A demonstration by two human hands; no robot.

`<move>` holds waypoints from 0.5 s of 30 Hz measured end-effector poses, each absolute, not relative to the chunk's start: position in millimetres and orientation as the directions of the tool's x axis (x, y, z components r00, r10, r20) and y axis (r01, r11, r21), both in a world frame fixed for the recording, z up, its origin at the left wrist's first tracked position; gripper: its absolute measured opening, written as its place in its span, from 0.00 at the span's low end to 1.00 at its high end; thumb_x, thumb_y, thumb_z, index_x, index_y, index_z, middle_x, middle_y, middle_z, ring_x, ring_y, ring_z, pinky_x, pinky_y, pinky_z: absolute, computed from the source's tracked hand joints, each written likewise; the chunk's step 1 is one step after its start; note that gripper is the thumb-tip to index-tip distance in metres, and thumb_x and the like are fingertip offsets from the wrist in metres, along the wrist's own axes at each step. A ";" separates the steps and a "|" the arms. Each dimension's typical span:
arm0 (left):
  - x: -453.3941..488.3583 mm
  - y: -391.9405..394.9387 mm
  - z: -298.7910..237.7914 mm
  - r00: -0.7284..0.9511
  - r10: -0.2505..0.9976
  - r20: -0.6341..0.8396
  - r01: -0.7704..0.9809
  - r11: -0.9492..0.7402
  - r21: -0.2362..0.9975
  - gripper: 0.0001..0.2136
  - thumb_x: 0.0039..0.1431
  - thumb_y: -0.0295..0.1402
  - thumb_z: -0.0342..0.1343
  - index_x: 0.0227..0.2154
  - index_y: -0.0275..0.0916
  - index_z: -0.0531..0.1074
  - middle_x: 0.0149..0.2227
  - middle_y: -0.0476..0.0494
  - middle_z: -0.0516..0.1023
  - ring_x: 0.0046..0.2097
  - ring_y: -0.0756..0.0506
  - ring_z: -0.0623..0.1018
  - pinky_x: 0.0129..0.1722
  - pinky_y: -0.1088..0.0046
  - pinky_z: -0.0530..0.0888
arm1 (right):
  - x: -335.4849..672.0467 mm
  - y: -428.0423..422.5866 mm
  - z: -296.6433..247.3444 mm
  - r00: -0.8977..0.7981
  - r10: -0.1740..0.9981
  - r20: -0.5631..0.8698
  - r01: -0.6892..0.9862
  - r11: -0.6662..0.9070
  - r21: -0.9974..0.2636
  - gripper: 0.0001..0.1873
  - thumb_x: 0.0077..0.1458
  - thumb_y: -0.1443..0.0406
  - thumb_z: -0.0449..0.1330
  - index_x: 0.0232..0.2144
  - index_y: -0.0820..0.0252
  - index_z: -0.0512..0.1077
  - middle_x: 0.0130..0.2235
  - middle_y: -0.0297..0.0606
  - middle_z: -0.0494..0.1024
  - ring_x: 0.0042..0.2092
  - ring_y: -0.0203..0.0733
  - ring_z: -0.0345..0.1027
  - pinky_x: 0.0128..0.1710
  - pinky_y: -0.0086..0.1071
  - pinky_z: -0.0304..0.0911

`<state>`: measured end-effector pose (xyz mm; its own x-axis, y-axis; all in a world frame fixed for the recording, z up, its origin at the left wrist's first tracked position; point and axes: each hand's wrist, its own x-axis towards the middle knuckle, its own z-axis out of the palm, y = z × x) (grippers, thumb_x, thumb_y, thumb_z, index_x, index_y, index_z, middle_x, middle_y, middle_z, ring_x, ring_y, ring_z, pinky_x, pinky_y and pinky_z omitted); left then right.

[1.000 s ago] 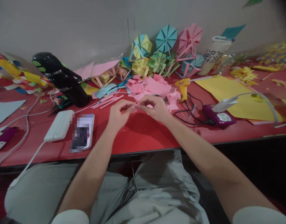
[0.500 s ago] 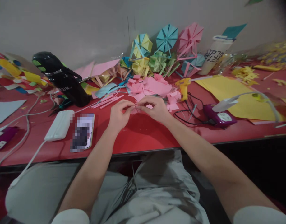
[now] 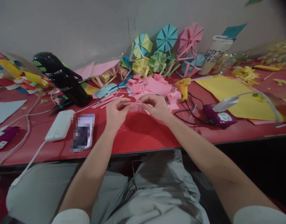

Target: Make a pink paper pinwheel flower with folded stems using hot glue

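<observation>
Between my two hands is a small piece of folded pink paper (image 3: 135, 106), pinched at its sides by the fingertips. My left hand (image 3: 117, 112) is closed on its left side, thumb against the fingers. On the right side, my right hand (image 3: 155, 107) grips it the same way. The fingers partly cover the paper, so its exact folds cannot be made out. Just behind lies a heap of folded pink paper pieces (image 3: 154, 86). Thin pink paper strips (image 3: 108, 101) lie behind my left hand.
A black bottle (image 3: 63, 82), a white power bank (image 3: 60, 125) and a phone (image 3: 83, 132) stand or lie leftward. To the right are a yellow glue gun (image 3: 183, 87), a purple socket block (image 3: 219, 116) and yellow paper sheets (image 3: 245, 99). Folded paper wheels (image 3: 167, 38) line the wall.
My hands have moved slightly apart, the left one a little leftward. More of the pink paper shows between the fingertips. Everything on the table stays as it was.
</observation>
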<state>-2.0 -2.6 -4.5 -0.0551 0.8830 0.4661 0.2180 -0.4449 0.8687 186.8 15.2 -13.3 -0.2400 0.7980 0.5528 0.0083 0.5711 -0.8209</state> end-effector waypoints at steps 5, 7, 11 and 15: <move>-2.3 -4.6 -3.0 -0.064 0.879 0.473 0.267 -0.442 0.856 0.06 0.47 0.31 0.69 0.29 0.39 0.79 0.30 0.48 0.83 0.33 0.46 0.83 0.35 0.70 0.80 | 186.5 14.3 -12.3 -0.249 0.792 0.558 -0.047 0.566 -0.823 0.14 0.54 0.54 0.68 0.32 0.58 0.75 0.37 0.39 0.81 0.39 0.39 0.76 0.44 0.37 0.74; -2.4 -5.9 -2.3 -0.046 0.868 0.495 0.276 -0.465 0.841 0.05 0.48 0.30 0.68 0.29 0.39 0.79 0.29 0.48 0.83 0.32 0.47 0.82 0.35 0.71 0.80 | 187.2 15.0 -12.5 -0.240 0.804 0.545 -0.053 0.549 -0.834 0.15 0.52 0.54 0.70 0.35 0.57 0.74 0.36 0.37 0.80 0.38 0.38 0.75 0.43 0.36 0.73; -2.2 -7.0 -1.9 -0.014 0.850 0.526 0.267 -0.504 0.822 0.04 0.50 0.30 0.67 0.30 0.39 0.79 0.30 0.47 0.83 0.32 0.48 0.82 0.37 0.71 0.79 | 189.7 17.7 -12.6 -0.289 0.818 0.497 0.039 0.529 -0.848 0.18 0.51 0.52 0.70 0.37 0.57 0.76 0.38 0.37 0.80 0.38 0.39 0.73 0.41 0.35 0.72; -1.2 -6.6 -2.1 0.020 0.873 0.487 0.283 -0.472 0.835 0.06 0.51 0.29 0.65 0.34 0.39 0.81 0.33 0.45 0.84 0.35 0.47 0.83 0.38 0.71 0.78 | 190.8 18.9 -13.1 -0.361 0.805 0.471 0.111 0.538 -0.835 0.18 0.57 0.50 0.65 0.31 0.59 0.76 0.31 0.36 0.78 0.33 0.37 0.70 0.37 0.34 0.68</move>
<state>-1.2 -6.6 -2.1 0.0201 0.8730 0.4873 0.2832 -0.4724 0.8346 190.8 18.9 -13.1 -0.3610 0.8050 0.4708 0.1112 0.5384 -0.8354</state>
